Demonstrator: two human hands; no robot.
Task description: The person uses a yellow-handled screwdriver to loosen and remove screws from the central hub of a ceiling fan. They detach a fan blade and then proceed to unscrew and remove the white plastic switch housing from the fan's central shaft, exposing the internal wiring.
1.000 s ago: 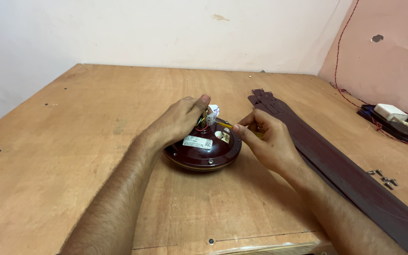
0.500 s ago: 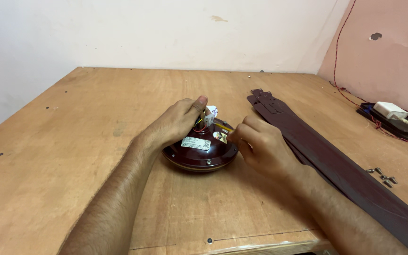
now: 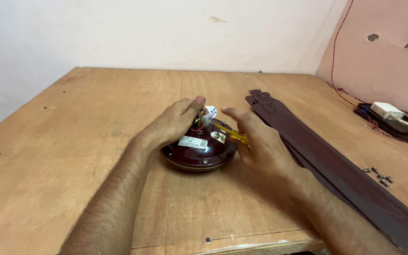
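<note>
Plywood makes up the big table (image 3: 72, 156) that fills most of the view, its flat top giving a steady bed for loose parts. Along its right side lie the long dark-brown fan blades (image 3: 327, 165), stacked on one another and parked well apart from the hands, so they stay out of the way. Near the middle sits the fan motor housing (image 3: 199, 153), a round maroon dome resting on its wide face, which keeps it from rolling while its top is worked on. A white label and some coloured wires show on its upper side.

Over it comes the left hand (image 3: 173, 125), draped on the dome's left shoulder with the thumb and fingertips pinched together on the small white part (image 3: 210, 113) at the very top; that hold both pins the housing down and steadies the part. From the other side the right hand (image 3: 260, 141) lies just beside the housing, its fingers closed around the yellow-handled screwdriver (image 3: 230, 132), whose tip is angled up toward the white part. Whether the tip actually touches it I cannot tell.

Farther right, a few small screws (image 3: 378, 174) lie loose beside the blades. At the far right edge a white block (image 3: 387, 110) rests on a dark tray.
</note>
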